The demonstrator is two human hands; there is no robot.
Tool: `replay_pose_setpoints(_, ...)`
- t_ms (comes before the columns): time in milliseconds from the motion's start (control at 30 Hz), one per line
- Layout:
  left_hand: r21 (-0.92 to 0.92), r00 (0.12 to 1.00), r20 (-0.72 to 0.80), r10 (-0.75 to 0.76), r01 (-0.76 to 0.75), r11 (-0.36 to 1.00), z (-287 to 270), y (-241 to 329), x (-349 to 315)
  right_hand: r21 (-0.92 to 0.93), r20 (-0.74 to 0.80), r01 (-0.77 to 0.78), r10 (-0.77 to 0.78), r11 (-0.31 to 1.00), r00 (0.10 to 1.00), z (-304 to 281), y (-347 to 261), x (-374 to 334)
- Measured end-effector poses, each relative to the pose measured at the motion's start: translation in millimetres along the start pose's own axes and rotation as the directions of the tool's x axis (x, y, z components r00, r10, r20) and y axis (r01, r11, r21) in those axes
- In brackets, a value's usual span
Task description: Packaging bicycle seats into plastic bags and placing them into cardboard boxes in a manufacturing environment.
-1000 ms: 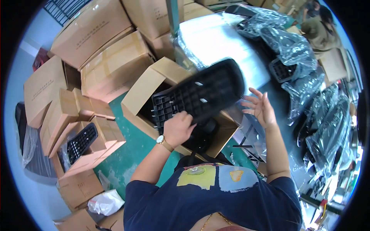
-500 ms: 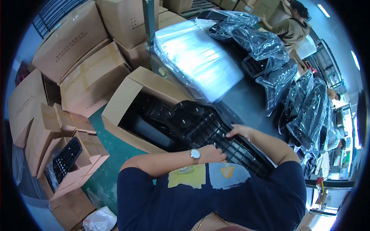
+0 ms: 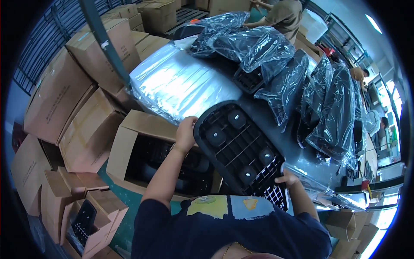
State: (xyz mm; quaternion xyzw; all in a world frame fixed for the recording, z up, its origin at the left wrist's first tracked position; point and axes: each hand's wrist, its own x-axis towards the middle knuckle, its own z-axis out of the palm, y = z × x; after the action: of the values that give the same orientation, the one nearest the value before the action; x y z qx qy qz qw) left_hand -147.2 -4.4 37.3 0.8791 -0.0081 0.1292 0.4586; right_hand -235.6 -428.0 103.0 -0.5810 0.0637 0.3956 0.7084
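Observation:
A large black plastic panel (image 3: pixel 233 146), ribbed and with several metal inserts, is held up in front of me by both hands. My left hand (image 3: pixel 186 134) grips its rounded far-left edge, fingers partly hidden behind the rim. My right hand (image 3: pixel 287 178) is closed on the right edge, near the latticed narrow part closest to my body. An open cardboard box (image 3: pixel 117 152) stands beyond my left forearm. In it lie more black plastic parts (image 3: pixel 185 172), partly covered by my arm and the panel.
A stack of clear plastic bags (image 3: pixel 181 80) lies on the dark table (image 3: pixel 289 151). Several bagged black parts (image 3: pixel 332 116) line its right side. Cardboard boxes (image 3: pixel 88 138) crowd the left, near a green post (image 3: pixel 103 39). Another person (image 3: pixel 284 17) stands at the far side.
The panel has come away from over the box, rightward and turned, its rounded end now over the table edge. My left hand has shifted to its far-left rim. The head view has swung right.

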Motion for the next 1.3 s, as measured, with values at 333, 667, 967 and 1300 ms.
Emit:
replay_pose_setpoints(333, 0.613, 0.967, 0.13, -0.219, 0.095, 0.785, 99, -19, 107, 0.079, -0.11, -0.094, 0.102, 0.992, 0.989, -66, 25, 13)
replay_pose_setpoints(667, 0.196, 0.896, -0.198, -0.398, 0.434, 0.879, 60, -43, 122, 0.091, -0.045, -0.194, 0.199, 0.977, 0.979, -83, 22, 43)
replay_pose_setpoints(967, 0.217, 0.978, 0.162, -0.131, 0.094, 0.972, 86, -29, 102, 0.087, -0.021, -0.14, 0.142, 0.986, 0.99, -72, 11, 38)
replay_pose_setpoints(1300, 0.287, 0.984, 0.126, -0.13, 0.089, 0.954, 108, -34, 112, 0.033, -0.099, -0.046, 0.049, 0.998, 0.994, -65, 16, 17)
